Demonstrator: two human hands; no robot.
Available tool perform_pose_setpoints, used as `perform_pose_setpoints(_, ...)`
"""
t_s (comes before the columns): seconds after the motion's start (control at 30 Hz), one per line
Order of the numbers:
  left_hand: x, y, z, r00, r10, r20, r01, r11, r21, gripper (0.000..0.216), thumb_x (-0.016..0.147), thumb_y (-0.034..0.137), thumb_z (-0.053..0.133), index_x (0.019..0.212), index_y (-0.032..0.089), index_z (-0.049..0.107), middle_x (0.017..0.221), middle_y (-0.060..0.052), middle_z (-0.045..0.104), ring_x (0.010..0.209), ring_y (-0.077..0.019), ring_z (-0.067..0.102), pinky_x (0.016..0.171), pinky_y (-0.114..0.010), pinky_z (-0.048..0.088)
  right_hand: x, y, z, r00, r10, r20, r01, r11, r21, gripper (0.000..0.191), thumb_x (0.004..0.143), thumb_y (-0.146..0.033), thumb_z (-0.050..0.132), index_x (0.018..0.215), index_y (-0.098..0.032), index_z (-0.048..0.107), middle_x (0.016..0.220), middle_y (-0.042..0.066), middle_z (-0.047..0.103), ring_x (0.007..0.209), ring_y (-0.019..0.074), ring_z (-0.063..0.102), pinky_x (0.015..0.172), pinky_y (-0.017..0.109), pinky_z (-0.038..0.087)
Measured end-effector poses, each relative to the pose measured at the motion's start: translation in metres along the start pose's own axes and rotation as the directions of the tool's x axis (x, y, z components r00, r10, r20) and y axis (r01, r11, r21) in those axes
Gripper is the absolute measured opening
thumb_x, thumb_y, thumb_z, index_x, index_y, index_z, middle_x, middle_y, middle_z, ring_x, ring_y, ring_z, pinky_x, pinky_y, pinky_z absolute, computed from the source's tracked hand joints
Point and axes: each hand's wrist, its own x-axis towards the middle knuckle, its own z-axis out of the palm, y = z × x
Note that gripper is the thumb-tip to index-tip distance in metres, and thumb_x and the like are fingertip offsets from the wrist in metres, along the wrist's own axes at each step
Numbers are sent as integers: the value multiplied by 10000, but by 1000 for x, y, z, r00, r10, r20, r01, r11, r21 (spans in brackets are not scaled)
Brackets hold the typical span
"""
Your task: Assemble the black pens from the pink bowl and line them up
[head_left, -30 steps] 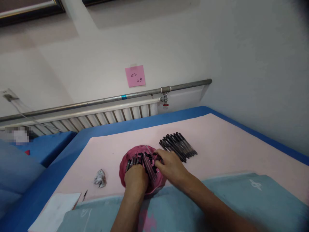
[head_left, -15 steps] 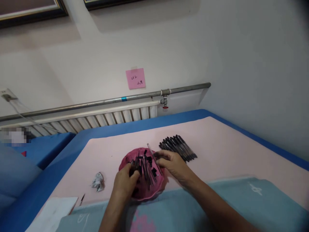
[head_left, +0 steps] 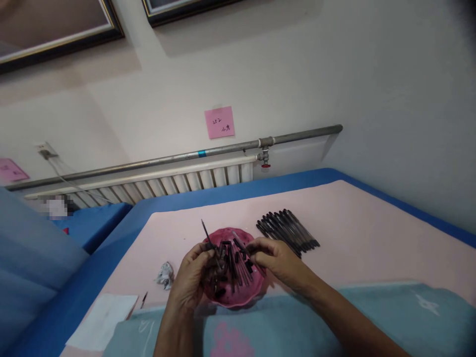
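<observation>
Over the left side of a pink scalloped bowl (head_left: 240,301), my left hand (head_left: 194,272) is closed on a thin dark pen refill (head_left: 206,230), its tip pointing up. My right hand (head_left: 278,258) pinches a clear pen barrel (head_left: 238,240) at the bowl's right rim. Loose pen parts (head_left: 232,267), black caps and slim tubes among them, lie jumbled in the bowl between both hands. Several assembled black pens (head_left: 288,230) rest side by side in a slanted row just beyond my right hand.
A pink sheet (head_left: 171,233) covers the blue table (head_left: 223,190). At the left lie a crumpled wrapper (head_left: 164,275), a small dark pen-like piece (head_left: 144,299) and white paper (head_left: 104,320). Teal cloth (head_left: 372,307) spreads along the near edge. A radiator (head_left: 186,181) stands behind.
My left hand has lifted a refill out of the bowl's pile, and it now stands upright in the fingers. My right hand keeps the barrel, now tilted lower. The whole view has shifted slightly.
</observation>
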Motion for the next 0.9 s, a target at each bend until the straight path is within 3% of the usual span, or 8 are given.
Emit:
perform_pose_setpoints(0.2,5,4,-3,983,96,-156,-127,971,-201,132,657,110,618,743,145,523,648,-23,653,620,-146,644,607,-292,547,-7,-1,10,984,98,146,-76,986,-150,242,668,-145,440,811,-190,630,547,-43,514,441,78,418,401,188,308)
perform_pose_setpoints(0.57,3,0,5,983,104,-151,-136,965,-224,131,667,104,621,720,142,508,628,-8,644,596,-118,633,575,-243,540,-8,-7,17,989,29,148,8,970,-244,285,619,-84,413,778,-161,637,621,-20,538,524,79,425,468,199,311)
perform_pose_setpoints(0.9,2,1,6,981,111,-159,-138,976,-170,151,655,116,625,743,148,506,621,-1,642,593,-115,635,560,-217,523,-10,-11,16,986,58,155,-21,973,-230,280,641,-92,420,797,-160,643,612,-22,540,523,80,433,482,203,319)
